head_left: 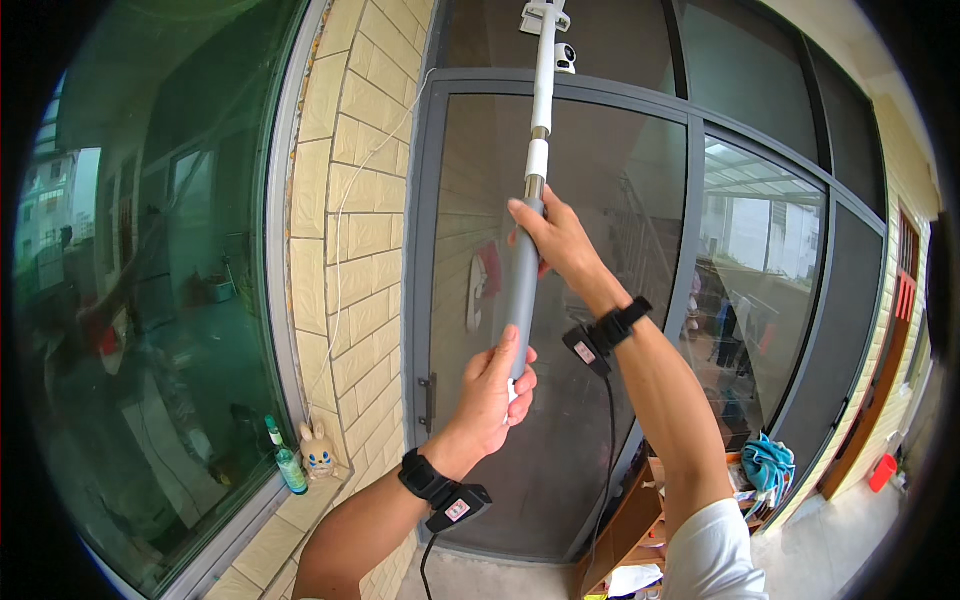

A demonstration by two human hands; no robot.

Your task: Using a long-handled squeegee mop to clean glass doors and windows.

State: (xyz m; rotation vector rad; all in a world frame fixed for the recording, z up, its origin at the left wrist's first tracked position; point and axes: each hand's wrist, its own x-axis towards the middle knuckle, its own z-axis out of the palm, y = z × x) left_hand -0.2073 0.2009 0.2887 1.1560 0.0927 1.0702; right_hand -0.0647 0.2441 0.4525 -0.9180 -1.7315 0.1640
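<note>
Gripping grey-and-white pole with left hand at near end and right hand farther up | extending far before grey-framed door, passing just left of white camera | best to keep hands spread, guide with right, avoid knocking camera

A bottle and a rabbit figurine share the tiled ledge — a red container stands far right.
</note>
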